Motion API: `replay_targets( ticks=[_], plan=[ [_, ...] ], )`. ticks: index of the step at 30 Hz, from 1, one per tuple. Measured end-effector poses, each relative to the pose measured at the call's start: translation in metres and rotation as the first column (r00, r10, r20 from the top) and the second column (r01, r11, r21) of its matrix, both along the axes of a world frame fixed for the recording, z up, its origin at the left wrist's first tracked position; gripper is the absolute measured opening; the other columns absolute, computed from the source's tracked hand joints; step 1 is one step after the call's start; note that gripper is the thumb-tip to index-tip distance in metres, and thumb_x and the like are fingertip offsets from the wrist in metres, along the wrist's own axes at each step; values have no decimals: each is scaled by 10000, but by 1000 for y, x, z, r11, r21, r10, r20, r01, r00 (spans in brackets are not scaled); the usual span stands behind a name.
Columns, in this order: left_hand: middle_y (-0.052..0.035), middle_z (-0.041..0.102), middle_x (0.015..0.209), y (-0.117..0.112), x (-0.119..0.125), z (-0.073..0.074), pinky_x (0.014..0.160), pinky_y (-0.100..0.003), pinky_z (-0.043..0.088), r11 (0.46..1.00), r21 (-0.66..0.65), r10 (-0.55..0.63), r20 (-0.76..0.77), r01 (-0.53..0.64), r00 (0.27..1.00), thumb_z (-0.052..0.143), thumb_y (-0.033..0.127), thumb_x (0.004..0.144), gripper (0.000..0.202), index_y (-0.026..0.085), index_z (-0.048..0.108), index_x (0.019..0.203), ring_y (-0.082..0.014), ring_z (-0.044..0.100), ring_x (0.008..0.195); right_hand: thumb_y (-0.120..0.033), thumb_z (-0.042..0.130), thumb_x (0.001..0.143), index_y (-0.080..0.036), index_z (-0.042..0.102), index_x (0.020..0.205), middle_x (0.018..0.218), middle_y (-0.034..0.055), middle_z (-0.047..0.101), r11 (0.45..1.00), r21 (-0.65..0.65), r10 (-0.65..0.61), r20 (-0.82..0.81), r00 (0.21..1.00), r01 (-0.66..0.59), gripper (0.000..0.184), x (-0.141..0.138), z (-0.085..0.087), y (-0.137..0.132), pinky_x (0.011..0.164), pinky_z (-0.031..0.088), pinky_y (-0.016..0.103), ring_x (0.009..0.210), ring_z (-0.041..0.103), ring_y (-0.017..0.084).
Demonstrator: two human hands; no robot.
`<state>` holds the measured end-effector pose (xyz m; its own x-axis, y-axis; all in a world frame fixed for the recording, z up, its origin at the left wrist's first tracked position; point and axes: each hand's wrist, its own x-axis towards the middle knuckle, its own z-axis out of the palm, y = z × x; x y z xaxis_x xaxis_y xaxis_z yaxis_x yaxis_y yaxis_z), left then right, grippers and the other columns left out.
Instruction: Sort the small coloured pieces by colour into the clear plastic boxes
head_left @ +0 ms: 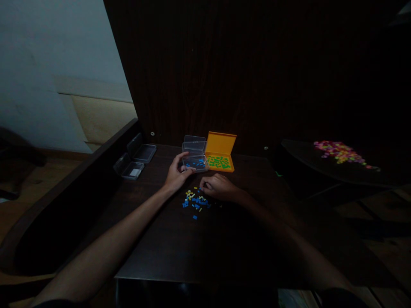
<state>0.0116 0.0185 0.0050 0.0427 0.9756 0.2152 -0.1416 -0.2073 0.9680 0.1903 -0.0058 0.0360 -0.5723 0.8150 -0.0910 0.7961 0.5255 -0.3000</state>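
Note:
My left hand (177, 172) grips the near left corner of a clear plastic box (195, 168), thumb along its front edge. Its transparent lid stands raised, and small blue pieces lie inside. My right hand (218, 187) is closed, fingertips pinched together just above the far right side of a loose pile of small blue, yellow and pale pieces (199, 201). What the fingertips hold, if anything, is too small to make out. Right of the clear box, an opened yellow box (221, 145) holds many small green pieces (219, 162).
Two more clear boxes (146, 153) with raised lids stand at the left of the dark table (160, 256); the nearer one (132, 170) has something white inside. Pink, yellow and purple pieces (343, 153) lie heaped on a dark surface at right. A dark panel rises behind.

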Motion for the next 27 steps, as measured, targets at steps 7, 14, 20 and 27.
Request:
replay_targets(
  ticks=[7, 14, 20, 27],
  plan=[
    [-57, 544, 1229, 0, 0, -1, 717, -276, 525, 1000, 11, -16, 3, 16, 1000, 695, 165, 617, 591, 206, 503, 1174, -73, 593, 669, -326, 554, 825, -215, 653, 964, 714, -6, 605, 999, -40, -32, -10, 999, 32, 204, -3, 1, -5, 613, 314, 243, 655, 516, 128],
    [-55, 531, 1247, -1, 1, 1, 719, -261, 514, 1000, 23, 3, -24, -3, 1000, 688, 146, 618, 570, 206, 519, 1159, -65, 590, 674, -401, 576, 835, -246, 647, 995, 865, 42, 623, 996, -18, -86, 86, 993, 88, 234, -6, -4, -7, 713, 357, 278, 863, 562, 192],
    [-44, 576, 1172, 0, 1, -1, 717, -279, 513, 999, 8, -34, -3, 34, 999, 690, 169, 625, 582, 211, 507, 1177, -66, 575, 639, -398, 574, 832, -247, 649, 990, 890, 46, 632, 994, -18, -108, 93, 990, 110, 230, -6, -4, -7, 715, 363, 286, 847, 572, 189],
    [-38, 589, 1134, -1, 1, 0, 715, -270, 508, 1000, -16, -27, -9, 26, 1000, 699, 173, 620, 586, 202, 506, 1172, -67, 572, 634, -374, 550, 854, -241, 645, 969, 861, 36, 630, 996, -32, -83, 75, 994, 86, 200, -7, -7, -7, 689, 352, 268, 826, 569, 174]
  ],
)
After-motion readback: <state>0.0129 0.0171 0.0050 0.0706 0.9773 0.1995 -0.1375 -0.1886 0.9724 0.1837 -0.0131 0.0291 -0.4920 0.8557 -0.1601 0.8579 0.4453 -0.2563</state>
